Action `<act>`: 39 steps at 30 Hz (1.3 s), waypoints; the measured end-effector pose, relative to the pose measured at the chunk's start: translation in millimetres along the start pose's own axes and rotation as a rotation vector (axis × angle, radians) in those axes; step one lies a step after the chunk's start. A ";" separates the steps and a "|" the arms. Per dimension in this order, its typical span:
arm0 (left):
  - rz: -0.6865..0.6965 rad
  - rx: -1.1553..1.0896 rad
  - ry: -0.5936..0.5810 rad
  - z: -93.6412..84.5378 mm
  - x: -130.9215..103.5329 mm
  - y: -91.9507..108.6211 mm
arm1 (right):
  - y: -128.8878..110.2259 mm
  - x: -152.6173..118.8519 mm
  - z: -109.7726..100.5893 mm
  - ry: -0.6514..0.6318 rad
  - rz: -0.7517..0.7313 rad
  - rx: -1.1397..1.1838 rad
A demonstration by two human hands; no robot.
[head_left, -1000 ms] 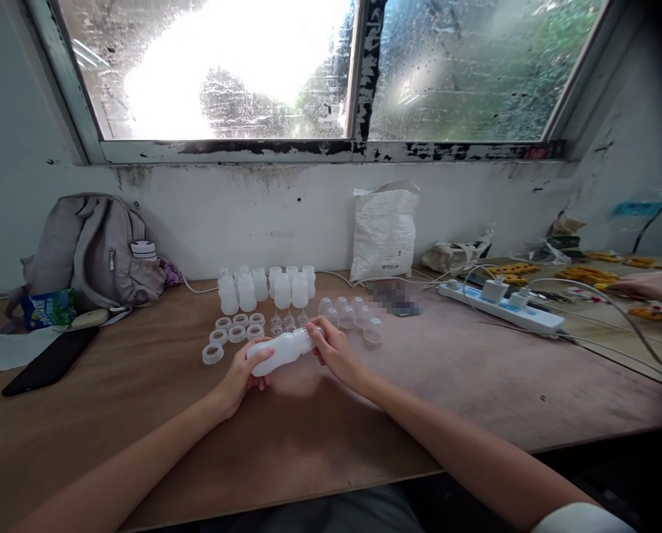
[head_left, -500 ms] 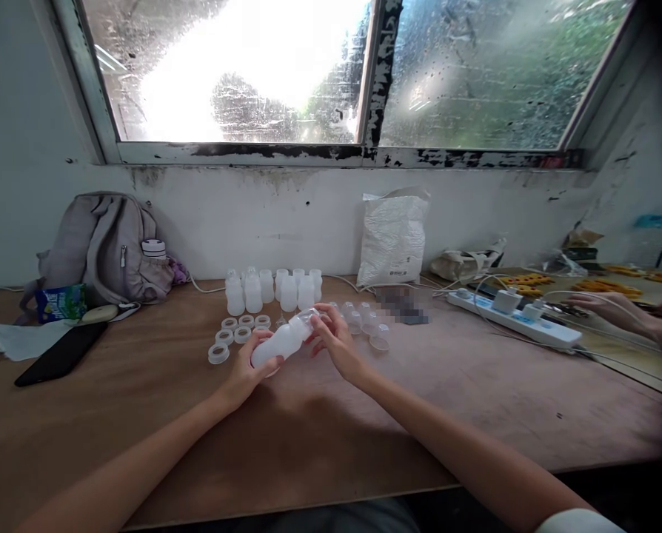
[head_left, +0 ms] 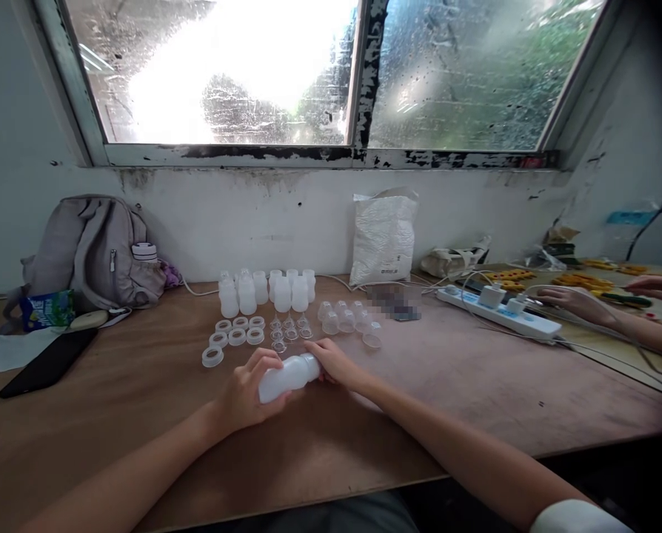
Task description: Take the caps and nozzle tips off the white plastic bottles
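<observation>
My left hand (head_left: 249,391) is wrapped round the body of a translucent white baby bottle (head_left: 287,379), held tilted just above the table's front part. Around the bottle's top end my right hand (head_left: 332,363) is closed, its fingers mostly hidden behind that end. Beyond the bottle lie several screw rings (head_left: 237,337) in rows. Beside them are several clear nipples (head_left: 290,333). Farther right stand several clear dome caps (head_left: 346,319), with one apart at the front. More white bottles (head_left: 283,294) stand upright at the back, two of them with clear tops.
A grey backpack (head_left: 89,252), a snack packet (head_left: 47,309) and a black phone (head_left: 47,363) are at left. A white plastic bag (head_left: 383,237) leans on the wall. Right of it lies a power strip (head_left: 503,314) with cables. Another person's hands (head_left: 569,302) work among yellow items.
The bottle has come down and nearer to me, lying more level. My right hand has shifted its hold and now covers the top end. The view has turned slightly right.
</observation>
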State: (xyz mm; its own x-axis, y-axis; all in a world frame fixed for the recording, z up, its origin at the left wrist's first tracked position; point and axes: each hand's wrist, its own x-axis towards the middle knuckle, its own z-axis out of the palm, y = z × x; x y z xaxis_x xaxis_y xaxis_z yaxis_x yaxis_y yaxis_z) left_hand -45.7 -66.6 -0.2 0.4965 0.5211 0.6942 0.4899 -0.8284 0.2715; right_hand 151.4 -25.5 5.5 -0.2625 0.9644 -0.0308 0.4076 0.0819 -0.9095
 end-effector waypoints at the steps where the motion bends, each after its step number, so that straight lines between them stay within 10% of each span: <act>1: 0.039 0.025 -0.001 1.3 -1.7 -0.6 | 1.1 0.2 0.7 0.016 -0.033 -0.004; 13: 0.368 0.299 -0.082 -4.0 -1.9 -2.4 | -8.8 -3.3 -6.5 -0.031 -0.070 0.066; 29: -0.031 -0.105 0.037 -4.5 4.1 6.1 | -3.9 -6.6 5.5 0.155 -0.090 0.211; 39: -0.236 -0.227 0.026 -6.4 3.6 18.1 | -4.6 -15.0 3.2 0.340 -0.285 -0.095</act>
State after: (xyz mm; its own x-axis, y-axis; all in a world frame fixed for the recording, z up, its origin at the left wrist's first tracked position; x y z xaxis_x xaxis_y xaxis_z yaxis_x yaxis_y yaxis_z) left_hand -39.6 -81.1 11.5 0.3684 0.7011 0.6105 0.4151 -0.7117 0.5667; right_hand 150.7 -41.1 8.8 -0.0800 0.9264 0.3681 0.4437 0.3637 -0.8190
